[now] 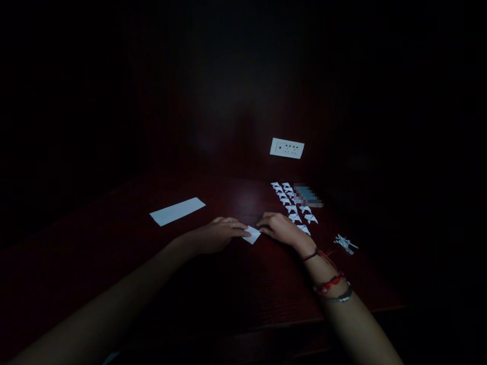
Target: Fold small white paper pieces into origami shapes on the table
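A small white folded paper (251, 236) lies on the dark reddish table in front of me. My left hand (222, 234), with a ring on one finger, holds its left side, thumb on top. At the paper's right corner, my right hand (279, 227) has its fingers bent and closed, the fingertips touching the edge. Bracelets circle the right wrist. Just beyond that hand, several folded white paper pieces (292, 210) lie in two rough rows, one piece (304, 229) close to the knuckles.
A long white paper strip (177, 211) lies at the left. Thin paper scraps (346, 244) are heaped at the right. Beside the folded rows is a blurred flat bluish object (309, 195). A white socket panel (287, 148) sits on the dark back wall. The surroundings are very dim.
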Available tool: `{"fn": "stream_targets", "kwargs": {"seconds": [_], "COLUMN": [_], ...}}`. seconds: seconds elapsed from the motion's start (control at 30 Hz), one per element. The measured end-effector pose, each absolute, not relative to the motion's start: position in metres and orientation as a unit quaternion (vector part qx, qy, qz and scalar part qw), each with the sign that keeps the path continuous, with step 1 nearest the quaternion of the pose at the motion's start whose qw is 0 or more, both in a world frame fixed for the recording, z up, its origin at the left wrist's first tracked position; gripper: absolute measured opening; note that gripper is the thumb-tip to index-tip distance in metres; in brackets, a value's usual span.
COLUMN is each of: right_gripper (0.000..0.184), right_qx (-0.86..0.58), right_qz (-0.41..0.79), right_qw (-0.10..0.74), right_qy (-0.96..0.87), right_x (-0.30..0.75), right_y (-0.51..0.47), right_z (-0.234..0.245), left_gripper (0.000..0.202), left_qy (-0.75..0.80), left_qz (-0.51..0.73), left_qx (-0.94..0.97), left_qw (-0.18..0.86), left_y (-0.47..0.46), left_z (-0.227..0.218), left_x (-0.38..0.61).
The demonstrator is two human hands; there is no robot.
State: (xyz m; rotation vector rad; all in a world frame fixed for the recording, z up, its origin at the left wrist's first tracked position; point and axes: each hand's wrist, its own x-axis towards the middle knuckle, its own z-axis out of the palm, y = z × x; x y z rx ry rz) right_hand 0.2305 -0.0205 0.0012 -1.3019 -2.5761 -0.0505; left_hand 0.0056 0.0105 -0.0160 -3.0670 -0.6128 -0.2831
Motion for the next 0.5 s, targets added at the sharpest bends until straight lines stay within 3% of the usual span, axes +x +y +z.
{"fn": "stream_targets", "kwargs": {"seconds": [0.13, 0.5], "right_gripper": [0.022, 0.019], "right_qx": [-0.412, -0.363], "right_qz": [-0.015, 0.019], "right_qw": [0.133, 0.164], "right_qy": [-0.901, -0.917], "right_x": [0.2301, 0.2256], "right_y": [-0.0194, -0.0194], "right_z": [-0.0009, 0.0004], "left_gripper": [0.066, 0.055], "left_qy": [-0.203, -0.193], "left_qz": [-0.077, -0.108], "left_qx": [-0.976, -0.975], "left_qw": [-0.031, -0.001], "left_y": [0.0131, 0.0098], "left_z": [-0.019, -0.0149], "left_x": [0.0041, 0.0087]}}
